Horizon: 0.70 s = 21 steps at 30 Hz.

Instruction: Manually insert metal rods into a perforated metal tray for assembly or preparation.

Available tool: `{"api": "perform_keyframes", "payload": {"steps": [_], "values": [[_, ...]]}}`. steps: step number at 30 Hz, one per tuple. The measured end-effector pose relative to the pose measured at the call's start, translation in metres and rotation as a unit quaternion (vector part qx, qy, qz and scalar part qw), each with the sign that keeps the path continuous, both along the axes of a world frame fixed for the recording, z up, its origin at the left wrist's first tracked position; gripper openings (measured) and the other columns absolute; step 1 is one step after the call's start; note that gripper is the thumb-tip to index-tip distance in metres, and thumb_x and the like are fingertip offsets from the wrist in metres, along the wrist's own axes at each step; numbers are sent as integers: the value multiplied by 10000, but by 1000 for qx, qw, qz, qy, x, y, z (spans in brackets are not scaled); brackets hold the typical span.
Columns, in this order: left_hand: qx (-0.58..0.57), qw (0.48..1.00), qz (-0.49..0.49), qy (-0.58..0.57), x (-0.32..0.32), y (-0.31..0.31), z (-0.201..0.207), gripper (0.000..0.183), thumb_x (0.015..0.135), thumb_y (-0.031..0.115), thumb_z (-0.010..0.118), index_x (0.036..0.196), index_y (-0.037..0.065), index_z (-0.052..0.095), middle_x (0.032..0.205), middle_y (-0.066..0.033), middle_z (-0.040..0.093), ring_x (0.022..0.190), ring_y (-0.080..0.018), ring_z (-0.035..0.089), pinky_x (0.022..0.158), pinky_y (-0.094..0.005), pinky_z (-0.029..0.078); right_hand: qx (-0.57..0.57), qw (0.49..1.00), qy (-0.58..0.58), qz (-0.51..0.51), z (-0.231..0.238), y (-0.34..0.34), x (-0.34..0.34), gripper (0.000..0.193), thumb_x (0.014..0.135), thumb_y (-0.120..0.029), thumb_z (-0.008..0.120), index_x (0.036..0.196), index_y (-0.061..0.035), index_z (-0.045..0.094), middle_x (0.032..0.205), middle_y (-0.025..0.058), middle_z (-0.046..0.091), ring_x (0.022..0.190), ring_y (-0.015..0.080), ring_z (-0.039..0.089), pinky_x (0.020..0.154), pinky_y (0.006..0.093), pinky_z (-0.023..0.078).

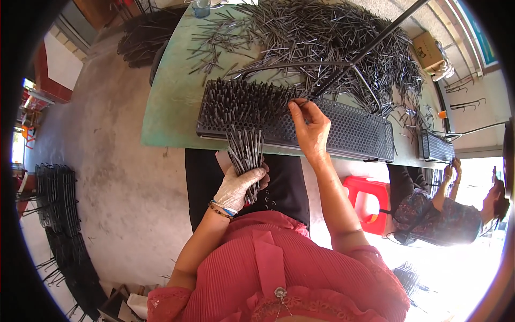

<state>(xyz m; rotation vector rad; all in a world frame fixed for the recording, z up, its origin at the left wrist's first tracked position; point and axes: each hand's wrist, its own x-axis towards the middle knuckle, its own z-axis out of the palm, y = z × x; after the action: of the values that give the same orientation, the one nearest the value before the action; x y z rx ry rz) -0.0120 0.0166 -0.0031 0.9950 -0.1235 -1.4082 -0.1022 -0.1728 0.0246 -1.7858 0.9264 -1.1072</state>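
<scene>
While my left hand (238, 187) is gripping a bundle of rods (245, 153) at centre frame, my right hand (310, 129) is pinching one rod into the tray (354, 131) just above it. I'm guessing I'm under halfway: the tray's left part is looking packed, the right stretch is sitting bare, and a big pile (332, 37) is waiting along the top.

Standing pins (241, 102) crowd the perforated tray's (354, 129) left; its right lies open.
</scene>
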Motion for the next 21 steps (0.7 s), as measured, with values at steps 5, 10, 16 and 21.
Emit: {"api": "perform_keyframes", "payload": {"steps": [5,10,16,21], "values": [[6,1000,3,-6,0,1,1,279,839,71,686,1097,11,598,938,-75,658,771,-177,661,700,-307,564,-8,1000,11,-24,2,8,1,156,877,-100,703,977,19,684,786,77,703,672,105,637,656,249,506],[-14,1000,-1,1,0,2,-3,283,842,73,681,1104,5,597,946,-80,662,777,-183,665,699,-309,564,-99,994,39,-6,4,14,-2,146,856,-70,711,970,12,670,794,112,696,666,151,667,635,276,525],[-8,1000,-6,-8,1,2,-1,297,848,89,674,1121,0,596,958,-84,663,782,-182,667,703,-311,568,-103,987,107,59,-4,6,-2,155,846,-69,714,982,-5,677,829,101,706,710,145,677,664,264,522],[-1,1000,-11,-6,3,3,-5,304,848,93,675,1123,-6,594,956,-83,661,784,-174,665,704,-305,569,-90,985,109,96,2,5,2,186,842,-73,719,1010,-4,676,839,100,698,691,143,653,651,270,518]]}}
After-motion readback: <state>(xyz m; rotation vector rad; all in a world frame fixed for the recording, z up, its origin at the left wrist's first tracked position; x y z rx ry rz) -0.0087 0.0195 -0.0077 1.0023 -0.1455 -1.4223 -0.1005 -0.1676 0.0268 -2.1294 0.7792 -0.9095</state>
